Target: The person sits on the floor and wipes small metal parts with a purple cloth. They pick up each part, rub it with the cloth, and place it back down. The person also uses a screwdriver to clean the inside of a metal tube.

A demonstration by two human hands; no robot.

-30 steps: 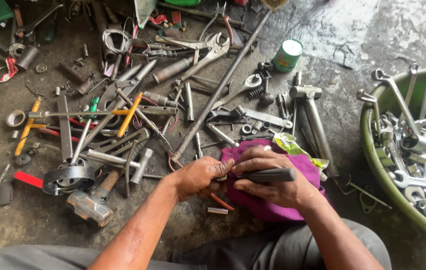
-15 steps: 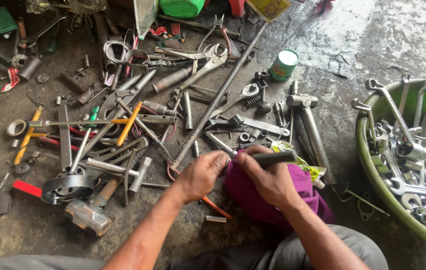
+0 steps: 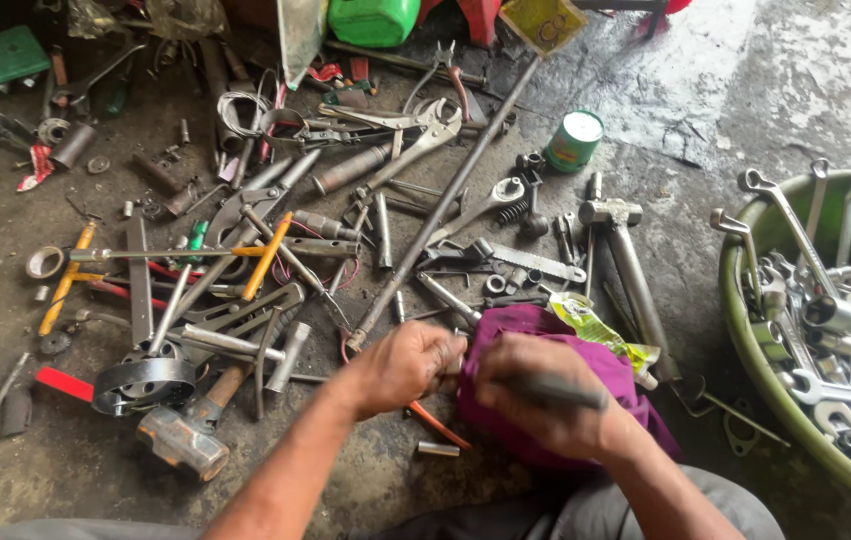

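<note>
Gripping a dark tool handle point(image 3: 556, 390) — right hand point(image 3: 536, 405), left hand point(image 3: 401, 365) closed at its tip, purple cloth point(image 3: 521, 330) beneath.

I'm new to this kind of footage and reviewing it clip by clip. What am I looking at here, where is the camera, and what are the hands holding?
There is no machine here: the camera sits on a person's head and looks down at their own two bare hands over a grimy concrete floor. The right hand grips a dark rod-like tool, blurred by motion, against a purple cloth. The left hand is closed at the tool's other end; its fingers hide what they pinch. Scattered beyond are loose tools: a long steel bar, locking pliers, a hammer and a small green can. On the right stands a green basin full of wrenches.
</note>
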